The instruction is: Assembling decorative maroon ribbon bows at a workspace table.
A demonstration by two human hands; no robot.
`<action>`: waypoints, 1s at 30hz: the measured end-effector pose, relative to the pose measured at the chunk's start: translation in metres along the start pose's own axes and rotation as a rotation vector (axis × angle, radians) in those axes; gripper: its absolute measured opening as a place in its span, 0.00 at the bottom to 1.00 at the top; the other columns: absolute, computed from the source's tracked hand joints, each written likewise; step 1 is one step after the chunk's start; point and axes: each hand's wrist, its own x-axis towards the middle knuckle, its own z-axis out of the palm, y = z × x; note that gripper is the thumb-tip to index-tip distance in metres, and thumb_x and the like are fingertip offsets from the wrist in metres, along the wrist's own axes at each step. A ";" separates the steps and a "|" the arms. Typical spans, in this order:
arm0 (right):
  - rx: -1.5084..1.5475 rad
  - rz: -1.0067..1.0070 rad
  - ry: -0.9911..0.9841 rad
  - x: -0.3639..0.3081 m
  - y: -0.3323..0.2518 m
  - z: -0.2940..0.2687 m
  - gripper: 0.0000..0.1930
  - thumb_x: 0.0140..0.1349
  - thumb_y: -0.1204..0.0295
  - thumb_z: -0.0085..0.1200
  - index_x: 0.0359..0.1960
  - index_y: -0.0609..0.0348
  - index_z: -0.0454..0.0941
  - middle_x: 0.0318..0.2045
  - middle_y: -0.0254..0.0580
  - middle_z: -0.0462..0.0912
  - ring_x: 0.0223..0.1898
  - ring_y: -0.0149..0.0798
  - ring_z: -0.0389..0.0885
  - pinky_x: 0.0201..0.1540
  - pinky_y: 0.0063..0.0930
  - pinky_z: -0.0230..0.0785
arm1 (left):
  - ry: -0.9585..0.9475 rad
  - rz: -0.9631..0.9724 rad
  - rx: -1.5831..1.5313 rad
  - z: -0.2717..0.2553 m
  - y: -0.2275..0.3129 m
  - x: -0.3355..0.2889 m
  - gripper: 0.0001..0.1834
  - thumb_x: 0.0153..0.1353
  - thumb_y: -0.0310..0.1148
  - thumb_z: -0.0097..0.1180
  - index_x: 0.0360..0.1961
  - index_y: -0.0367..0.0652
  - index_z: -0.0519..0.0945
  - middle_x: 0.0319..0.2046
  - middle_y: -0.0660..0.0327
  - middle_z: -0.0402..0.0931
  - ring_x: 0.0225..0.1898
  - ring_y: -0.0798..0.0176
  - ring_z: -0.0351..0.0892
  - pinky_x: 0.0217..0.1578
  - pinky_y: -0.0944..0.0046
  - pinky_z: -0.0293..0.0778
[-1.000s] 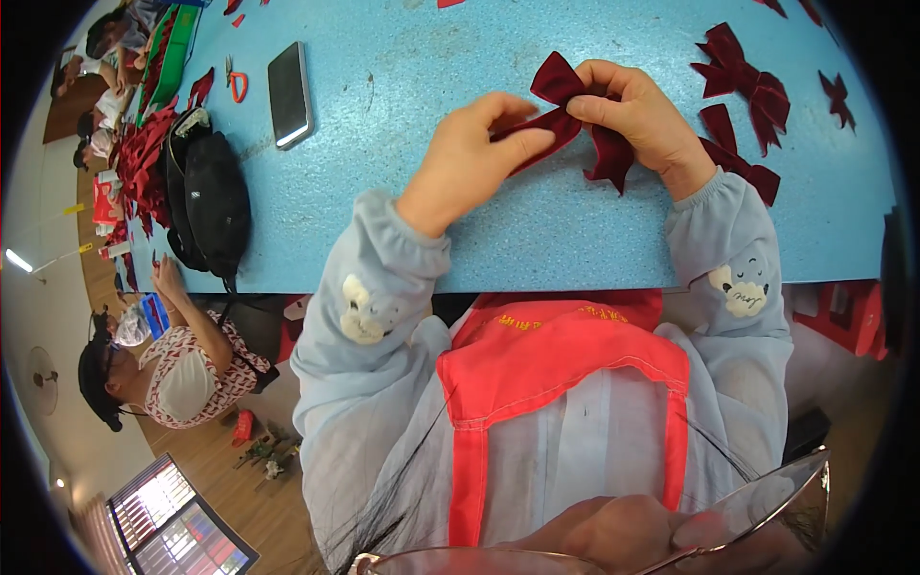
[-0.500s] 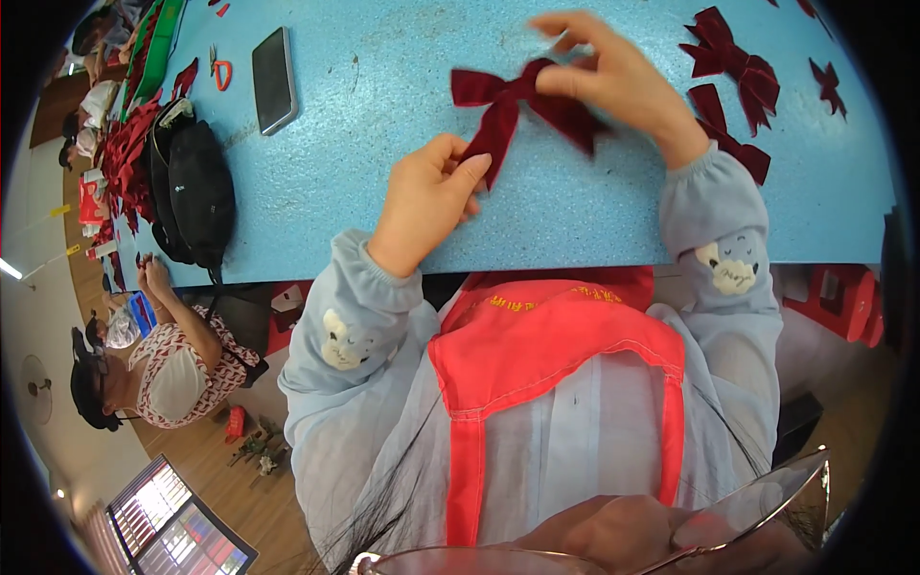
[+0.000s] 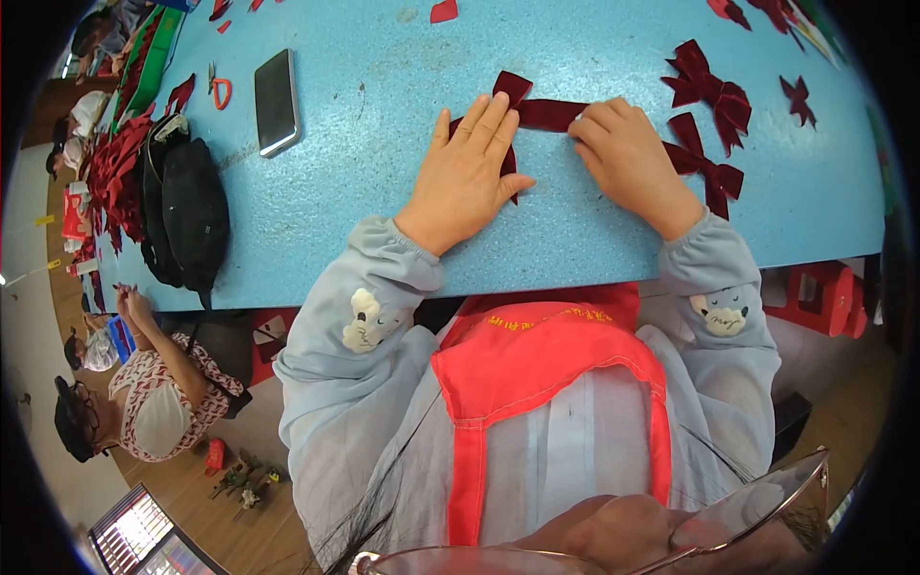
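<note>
A dark red velvet bow point(image 3: 551, 116) lies on the blue table in front of me, one loop pointing away and a strip stretching to the right. Fingers straight, my left hand point(image 3: 465, 177) presses flat over the bow's middle and hides part of it. The curled fingers of my right hand point(image 3: 628, 158) close on the strip's right end. Just right of that hand rests another dark red bow point(image 3: 721, 179), with a larger layered bow point(image 3: 714, 93) beyond it. A small dark red bow piece point(image 3: 798, 100) sits farther right.
On the left are a phone point(image 3: 276, 101), orange-handled scissors point(image 3: 221, 93) and a black bag point(image 3: 195, 211). Behind the bag is a heap of dark red ribbon point(image 3: 113, 172), near a green box point(image 3: 149, 77). A co-worker point(image 3: 158, 402) sits at the left. Red scraps point(image 3: 444, 11) lie at the far side.
The bow has gone from being held up between both hands to lying on the table. My left hand has flattened onto it; my right hand has come down and nearer.
</note>
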 end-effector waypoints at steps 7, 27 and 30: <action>-0.020 -0.055 0.057 0.009 -0.001 -0.015 0.07 0.52 0.73 0.57 0.34 0.57 0.76 0.36 0.38 0.75 0.41 0.42 0.72 0.44 0.34 0.63 | -0.232 0.115 -0.010 -0.007 -0.022 0.003 0.33 0.57 0.47 0.55 0.61 0.46 0.65 0.65 0.54 0.57 0.67 0.51 0.52 0.63 0.37 0.47; 0.460 0.395 -0.104 0.043 0.029 -0.011 0.13 0.60 0.72 0.52 0.47 0.59 0.73 0.29 0.38 0.77 0.25 0.33 0.72 0.29 0.25 0.66 | -0.082 -0.429 -0.589 -0.006 -0.048 0.023 0.12 0.57 0.34 0.56 0.41 0.42 0.78 0.30 0.55 0.75 0.33 0.51 0.76 0.35 0.56 0.72; 0.499 0.378 -0.111 0.040 0.029 -0.007 0.16 0.59 0.73 0.53 0.49 0.57 0.73 0.30 0.37 0.77 0.26 0.33 0.72 0.30 0.25 0.66 | -0.255 -0.358 -0.547 -0.006 -0.049 0.039 0.15 0.55 0.34 0.58 0.45 0.44 0.76 0.33 0.54 0.75 0.34 0.50 0.76 0.36 0.55 0.72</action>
